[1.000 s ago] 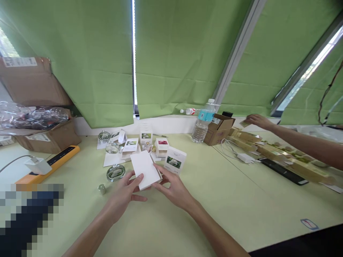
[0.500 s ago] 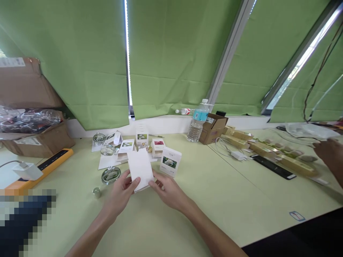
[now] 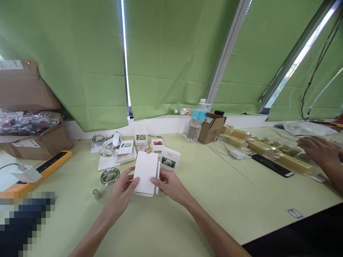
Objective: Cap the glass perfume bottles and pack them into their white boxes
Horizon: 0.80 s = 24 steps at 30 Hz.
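Both my hands hold a flat white cardboard box [image 3: 145, 173] just above the pale green table [image 3: 214, 200]. My left hand [image 3: 120, 194] grips its left edge with the thumb on top. My right hand [image 3: 170, 185] pinches its right edge, where a flap stands slightly apart. Beyond the box lie a round glass perfume bottle [image 3: 109, 175], a small silver cap [image 3: 95, 193] and a white carton with a flower picture [image 3: 169, 159].
More small cartons [image 3: 125, 146] and glass bottles [image 3: 106, 151] sit behind. A water bottle [image 3: 196, 121] and brown box [image 3: 211, 127] stand at the back. An orange power strip [image 3: 40, 170] lies left. Another person's hand [image 3: 318, 151] hovers over long boxes [image 3: 284, 159] at right.
I have turned the white box more upright between my hands and its right flap has come apart. The other person's hand has moved from the back of the table toward the right near edge.
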{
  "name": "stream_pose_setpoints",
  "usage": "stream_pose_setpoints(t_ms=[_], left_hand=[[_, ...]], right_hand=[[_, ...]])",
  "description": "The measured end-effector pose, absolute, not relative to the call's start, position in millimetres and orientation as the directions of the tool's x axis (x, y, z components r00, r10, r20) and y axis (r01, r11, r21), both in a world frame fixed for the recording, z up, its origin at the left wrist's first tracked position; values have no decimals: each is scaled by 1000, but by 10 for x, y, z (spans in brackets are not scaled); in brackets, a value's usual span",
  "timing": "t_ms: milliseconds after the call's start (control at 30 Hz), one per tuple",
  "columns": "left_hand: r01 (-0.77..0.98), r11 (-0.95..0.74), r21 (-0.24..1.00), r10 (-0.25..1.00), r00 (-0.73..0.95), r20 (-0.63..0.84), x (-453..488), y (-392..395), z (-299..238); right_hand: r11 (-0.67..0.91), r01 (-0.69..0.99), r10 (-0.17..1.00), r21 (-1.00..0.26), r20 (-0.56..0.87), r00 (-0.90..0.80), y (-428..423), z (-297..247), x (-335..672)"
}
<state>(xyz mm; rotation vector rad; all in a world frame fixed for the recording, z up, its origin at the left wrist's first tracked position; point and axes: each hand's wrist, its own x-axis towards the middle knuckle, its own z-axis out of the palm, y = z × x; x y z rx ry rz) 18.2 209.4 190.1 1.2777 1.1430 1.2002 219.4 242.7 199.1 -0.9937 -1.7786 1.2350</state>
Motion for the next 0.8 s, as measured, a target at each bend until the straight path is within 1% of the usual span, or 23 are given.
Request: stream_pose_setpoints(t_ms=[100,200,300,467,567,633,733,800], left_hand=[[31,-115,993,993,3,115,166,2109,1882],[100,-157,983,986,81,149,199,2077,1887],[107,-113,988,980,178,93,258,2017,1887],[174,-27,984,991,137,3,303,1961,1918],[119,-33,992,984,177,12,311,1943,1960],[38,-51,998,980,195,43,330,1924,1974],[-86,-32,996,975,219,51,362,1903,1970],[-132,2,991,977,213,27,367,1902,1968]], right_hand=[[191,104,874,-976,120,-472,2405,2014,2179],[198,78,870,-977,138,-473,2400,1990,2153],[217,91,871,-972,151,-468,2395,1954,2126],[282,117,852,-952,193,-487,2355,1980,2114],[305,123,836,-944,204,-510,2334,2039,2142],[321,112,826,-940,220,-519,2334,2067,2168],[401,76,802,-913,310,-511,2350,2076,2200],[443,51,814,-895,378,-441,2362,2071,2222]])
